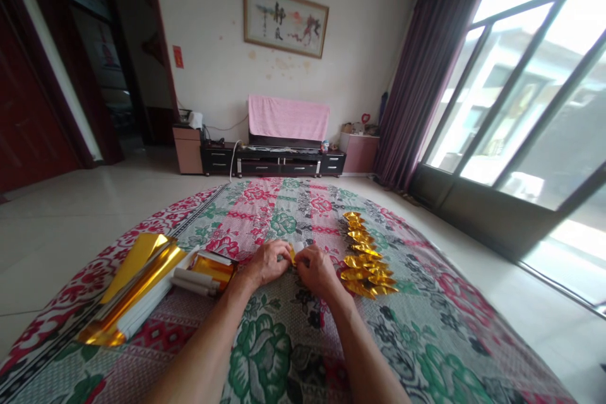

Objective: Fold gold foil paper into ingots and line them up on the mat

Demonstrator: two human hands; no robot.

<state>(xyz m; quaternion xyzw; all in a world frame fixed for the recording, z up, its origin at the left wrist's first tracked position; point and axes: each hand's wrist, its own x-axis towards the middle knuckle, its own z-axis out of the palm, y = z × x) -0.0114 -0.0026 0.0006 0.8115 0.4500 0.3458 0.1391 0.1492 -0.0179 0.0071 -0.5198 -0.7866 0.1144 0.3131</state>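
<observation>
Over the middle of the patterned cloth, my left hand (271, 261) and my right hand (316, 269) pinch a small piece of gold foil paper (292, 257) between them. Its white side shows above the fingertips; most of the piece is hidden by my fingers. To the right lie folded gold paper ingots (362, 252), lined up in a column with pointed ends. On the left, large gold foil sheets (146, 284) lie partly curled, and next to them is a stack of smaller gold sheets (211, 268) with white rolled edges, closest to my left hand.
A flowered cloth (262, 353) in red, green and grey covers the surface under my hands. Beyond it stands a low black cabinet (279, 167) with a pink cloth (288, 117) draped over something on top. A purple curtain (416, 76) and large windows are on the right.
</observation>
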